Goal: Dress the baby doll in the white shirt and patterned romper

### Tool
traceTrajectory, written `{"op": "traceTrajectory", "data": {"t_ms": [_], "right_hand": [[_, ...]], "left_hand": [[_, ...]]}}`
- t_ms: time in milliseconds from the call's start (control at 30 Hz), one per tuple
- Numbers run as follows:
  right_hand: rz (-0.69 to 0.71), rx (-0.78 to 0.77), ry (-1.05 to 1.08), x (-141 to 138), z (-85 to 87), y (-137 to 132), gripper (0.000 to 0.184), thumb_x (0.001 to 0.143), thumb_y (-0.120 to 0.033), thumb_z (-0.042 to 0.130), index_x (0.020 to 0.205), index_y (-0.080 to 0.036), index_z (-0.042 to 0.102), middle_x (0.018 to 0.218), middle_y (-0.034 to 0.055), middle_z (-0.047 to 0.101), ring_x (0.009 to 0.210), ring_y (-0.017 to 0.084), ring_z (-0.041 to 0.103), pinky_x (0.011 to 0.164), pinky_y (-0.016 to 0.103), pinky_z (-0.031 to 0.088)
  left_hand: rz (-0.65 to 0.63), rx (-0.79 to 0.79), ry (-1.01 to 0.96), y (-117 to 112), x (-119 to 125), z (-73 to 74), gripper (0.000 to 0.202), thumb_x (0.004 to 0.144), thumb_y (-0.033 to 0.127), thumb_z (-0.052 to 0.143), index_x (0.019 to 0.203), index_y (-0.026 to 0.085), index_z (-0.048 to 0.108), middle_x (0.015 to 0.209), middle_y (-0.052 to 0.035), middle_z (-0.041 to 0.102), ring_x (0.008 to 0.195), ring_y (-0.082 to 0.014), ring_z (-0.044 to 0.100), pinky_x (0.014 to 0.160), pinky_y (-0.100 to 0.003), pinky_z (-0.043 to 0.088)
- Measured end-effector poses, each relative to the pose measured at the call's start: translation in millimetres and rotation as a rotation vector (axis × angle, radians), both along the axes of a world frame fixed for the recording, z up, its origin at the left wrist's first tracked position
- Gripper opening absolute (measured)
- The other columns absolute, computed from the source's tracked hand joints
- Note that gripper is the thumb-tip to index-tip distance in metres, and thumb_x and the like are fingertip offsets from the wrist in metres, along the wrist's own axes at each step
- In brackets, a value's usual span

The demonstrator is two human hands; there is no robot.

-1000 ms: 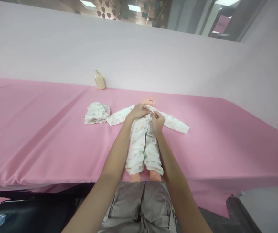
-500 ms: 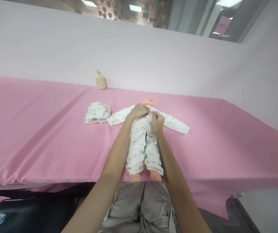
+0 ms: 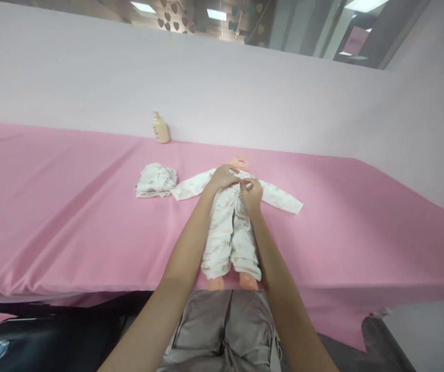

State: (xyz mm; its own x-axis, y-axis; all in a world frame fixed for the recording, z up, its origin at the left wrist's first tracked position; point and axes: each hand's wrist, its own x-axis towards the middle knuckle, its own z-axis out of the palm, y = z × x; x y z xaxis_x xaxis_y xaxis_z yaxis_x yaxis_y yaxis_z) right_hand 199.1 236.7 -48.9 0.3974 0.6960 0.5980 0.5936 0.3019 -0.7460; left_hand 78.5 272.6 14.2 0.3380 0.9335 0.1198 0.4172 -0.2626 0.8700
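Note:
A baby doll [image 3: 248, 280] lies on its back with its feet toward me. It wears a white patterned romper [image 3: 219, 227], the long sleeves spread out to both sides. At the upper chest my left hand [image 3: 225, 176] is closed, its fingertips pinching what looks like the romper's fabric or a tie. Close beside it my right hand [image 3: 252, 192] pinches at the same spot, thumb and forefinger together. The fingertips of both hands nearly meet. A thin looped tie hangs down the romper's front below them. Exactly what lies between the fingers is too small to make out.
A folded white patterned cloth [image 3: 156, 180] lies left of the doll. Farther back, a cream pump bottle [image 3: 160, 128] stands against the white wall [image 3: 222, 93]. Pink cloth [image 3: 90, 227] covers the table. A black chair [image 3: 47, 341] is at the lower left.
My right hand's fingers have turned slightly toward the left hand, and the left fingertips have shifted a little at the chest. The doll, folded cloth and bottle are unchanged.

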Motion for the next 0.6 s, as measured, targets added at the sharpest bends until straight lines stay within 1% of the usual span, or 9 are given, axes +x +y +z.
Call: {"op": "traceTrajectory", "data": {"t_ms": [133,233,433,600], "right_hand": [[0.006,-0.006,0.030,-0.9,-0.4,0.6,0.010,0.075,-0.024,0.052,0.073,-0.017,0.059,0.076,0.0012,0.058,0.066,0.013,0.048,0.074,0.028,0.040],[-0.003,-0.048,0.071,-2.2,-0.1,0.7,0.009,0.076,-0.023,0.051,0.073,-0.018,0.058,0.075,0.0004,0.058,0.069,0.014,0.049,0.075,0.027,0.039],[0.045,-0.145,0.123,0.0,-0.9,3.6,0.011,0.077,-0.026,0.048,0.075,-0.018,0.056,0.078,0.0010,0.059,0.073,0.015,0.051,0.076,0.028,0.038],[0.129,-0.194,0.301,4.3,-2.2,8.9,0.011,0.075,-0.027,0.049,0.076,-0.018,0.056,0.078,0.0008,0.060,0.074,0.015,0.053,0.077,0.028,0.039]], "left_hand": [[0.053,0.087,0.047,-1.4,2.4,-0.6,0.039,0.060,0.022,0.064,0.098,0.018,0.063,0.052,0.0023,0.058,0.045,-0.0103,0.050,0.045,-0.020,0.035],[0.071,0.099,0.051,-1.9,3.6,-1.7,0.038,0.058,0.022,0.065,0.096,0.018,0.064,0.053,0.0031,0.056,0.042,-0.0089,0.045,0.044,-0.021,0.032],[0.044,0.035,-0.036,-2.1,2.7,-3.1,0.038,0.058,0.019,0.063,0.096,0.017,0.062,0.049,0.0054,0.050,0.038,-0.0064,0.037,0.040,-0.020,0.028],[-0.005,-0.023,-0.111,-2.2,2.4,-2.9,0.036,0.059,0.018,0.065,0.095,0.016,0.061,0.045,0.0070,0.046,0.036,-0.0051,0.035,0.039,-0.019,0.027]]}}
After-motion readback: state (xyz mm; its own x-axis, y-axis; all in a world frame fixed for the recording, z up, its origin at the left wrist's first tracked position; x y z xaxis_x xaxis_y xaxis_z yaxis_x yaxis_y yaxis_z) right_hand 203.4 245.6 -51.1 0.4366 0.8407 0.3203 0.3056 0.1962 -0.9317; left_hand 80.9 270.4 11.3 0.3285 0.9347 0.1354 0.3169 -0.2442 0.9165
